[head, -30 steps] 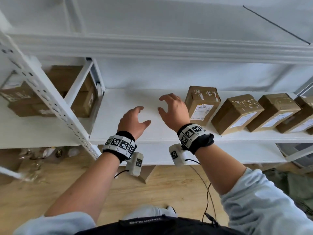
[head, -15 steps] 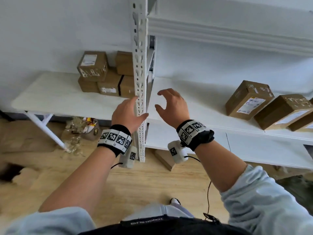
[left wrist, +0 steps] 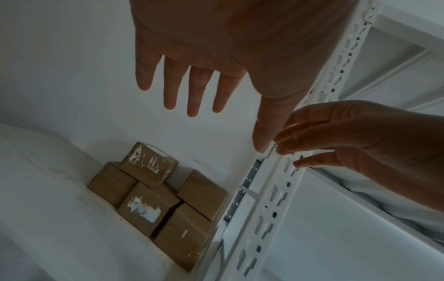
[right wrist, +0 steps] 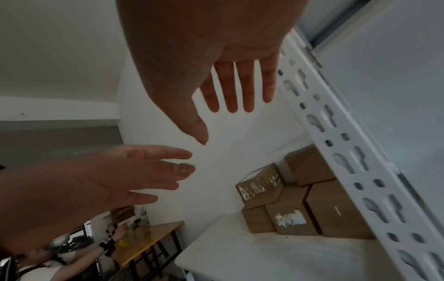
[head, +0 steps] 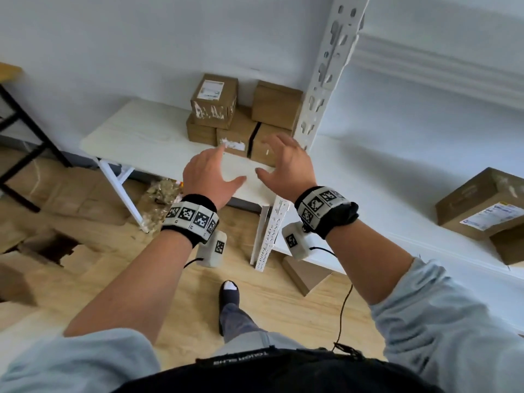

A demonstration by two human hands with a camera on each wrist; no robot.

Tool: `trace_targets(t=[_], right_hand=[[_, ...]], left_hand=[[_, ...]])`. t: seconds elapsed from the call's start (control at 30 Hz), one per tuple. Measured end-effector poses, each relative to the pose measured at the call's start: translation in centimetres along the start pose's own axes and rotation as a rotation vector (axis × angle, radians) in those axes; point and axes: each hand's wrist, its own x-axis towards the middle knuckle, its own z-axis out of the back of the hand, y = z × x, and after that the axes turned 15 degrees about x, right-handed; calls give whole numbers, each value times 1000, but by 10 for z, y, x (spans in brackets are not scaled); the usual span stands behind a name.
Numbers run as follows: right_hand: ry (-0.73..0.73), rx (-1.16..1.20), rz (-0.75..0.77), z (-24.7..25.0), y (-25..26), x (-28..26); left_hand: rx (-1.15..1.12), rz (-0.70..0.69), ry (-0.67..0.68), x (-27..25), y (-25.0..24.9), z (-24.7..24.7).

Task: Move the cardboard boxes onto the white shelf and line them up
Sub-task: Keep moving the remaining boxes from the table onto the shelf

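Observation:
Several brown cardboard boxes are stacked on a white table, just left of the perforated shelf upright. The top box carries a label. My left hand and right hand hover side by side in front of the stack, fingers spread, holding nothing. In the left wrist view my left hand is above the stack. In the right wrist view my right hand is spread above the boxes. One box lies on the white shelf at the right.
Flattened cardboard and crumpled plastic lie on the wooden floor under the table. A cardboard piece sits below the shelf. A black-framed wooden table stands far left. Another person sits at a table beyond.
My view has swung left from the row of boxes on the shelf to the stack on the table. Both hands have moved left past the upright, still empty and spread.

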Motion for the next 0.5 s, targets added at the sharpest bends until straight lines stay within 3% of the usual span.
trace_targets(t=[0.2,0.5], right_hand=[[13,52,54,-44,-10,72],[-43,178,-32,-88,-36,203]], left_hand=[[21,52,3,65,32,-10],[-11,92,48,198,66,-21]])
